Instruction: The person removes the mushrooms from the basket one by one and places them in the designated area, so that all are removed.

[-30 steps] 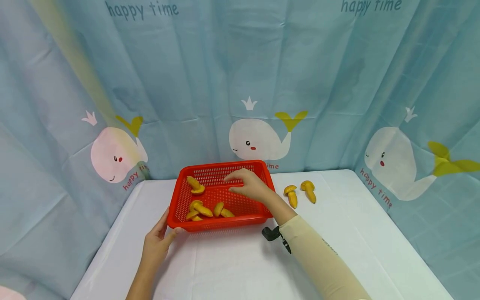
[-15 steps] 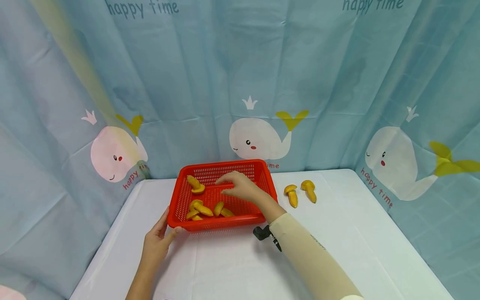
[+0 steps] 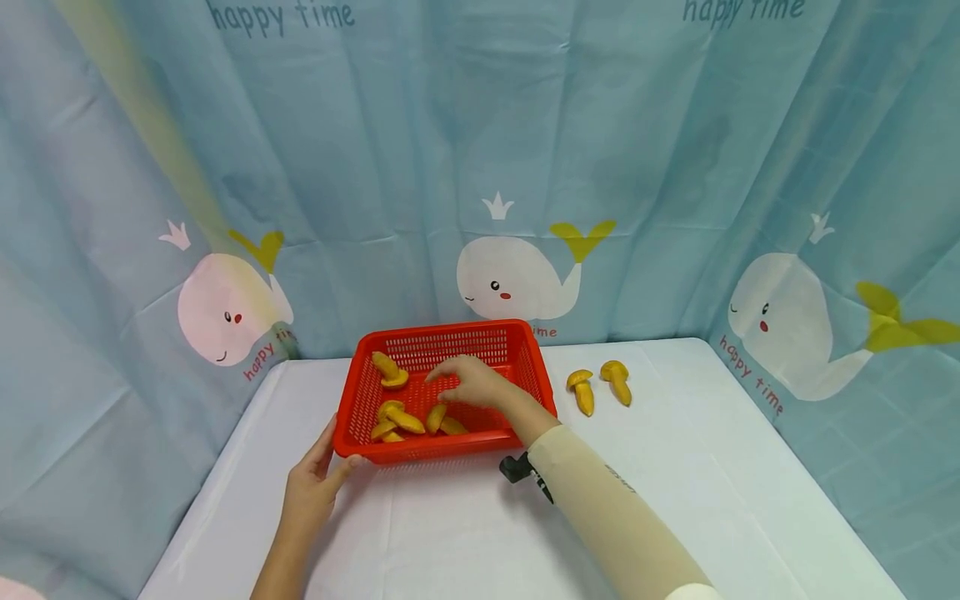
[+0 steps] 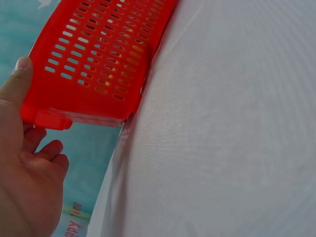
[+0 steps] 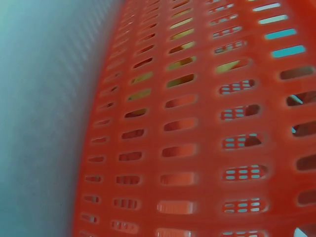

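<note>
In the head view a red slotted plastic basket [image 3: 442, 450] stands on the white table, with several yellow-brown mushrooms inside. One mushroom [image 3: 388, 369] lies at its back left; others, like this mushroom [image 3: 405, 420], lie along the front. My left hand [image 3: 313, 487] grips the basket's front-left corner. In the left wrist view its thumb [image 4: 20, 79] presses on the rim and the other fingers curl beneath. My right hand [image 3: 480, 385] reaches over the front-right side into the basket, thumb and fingers apart and bent, nothing between them. The right wrist view mostly shows the basket's slotted wall [image 5: 207, 148].
Two more mushrooms lie on the table right of the basket, a nearer mushroom [image 3: 582, 392] and a second mushroom [image 3: 617, 382]. A light-blue curtain [image 3: 405, 167] with whale prints hangs behind and along both sides of the white table [image 3: 450, 533].
My right hand has moved left and lower into the basket, toward the front mushrooms. My left hand, the basket and the mushrooms have stayed in place.
</note>
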`<state>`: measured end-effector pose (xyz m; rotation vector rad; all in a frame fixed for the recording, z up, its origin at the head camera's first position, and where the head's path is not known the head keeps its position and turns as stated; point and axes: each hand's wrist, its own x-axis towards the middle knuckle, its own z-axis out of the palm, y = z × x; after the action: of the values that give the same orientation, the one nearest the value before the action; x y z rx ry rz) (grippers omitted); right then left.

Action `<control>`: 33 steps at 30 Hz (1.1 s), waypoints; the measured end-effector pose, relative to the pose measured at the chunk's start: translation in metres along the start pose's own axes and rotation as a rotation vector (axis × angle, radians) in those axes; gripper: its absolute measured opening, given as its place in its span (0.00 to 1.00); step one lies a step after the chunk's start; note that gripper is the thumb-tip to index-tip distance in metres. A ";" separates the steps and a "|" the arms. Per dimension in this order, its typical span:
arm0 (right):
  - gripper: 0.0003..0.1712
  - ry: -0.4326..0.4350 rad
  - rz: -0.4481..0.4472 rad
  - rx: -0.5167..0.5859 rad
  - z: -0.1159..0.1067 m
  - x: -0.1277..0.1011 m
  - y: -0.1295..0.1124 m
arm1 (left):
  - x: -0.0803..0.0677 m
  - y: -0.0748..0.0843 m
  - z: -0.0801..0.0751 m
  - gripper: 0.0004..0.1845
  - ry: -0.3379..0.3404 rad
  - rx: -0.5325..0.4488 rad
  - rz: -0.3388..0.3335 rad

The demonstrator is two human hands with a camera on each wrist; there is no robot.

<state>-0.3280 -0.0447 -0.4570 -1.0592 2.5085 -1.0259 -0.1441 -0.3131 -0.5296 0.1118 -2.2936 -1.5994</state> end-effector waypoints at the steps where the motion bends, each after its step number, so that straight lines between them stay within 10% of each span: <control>1: 0.18 -0.005 0.008 -0.001 0.001 0.000 0.001 | 0.000 0.000 0.000 0.41 0.000 0.001 -0.002; 33: 0.20 -0.215 0.150 0.033 0.015 -0.001 0.010 | -0.003 0.004 -0.001 0.42 -0.012 0.022 -0.020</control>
<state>-0.3258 -0.0471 -0.4751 -0.9042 2.3490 -0.8594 -0.1409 -0.3116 -0.5265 0.1311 -2.3271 -1.5888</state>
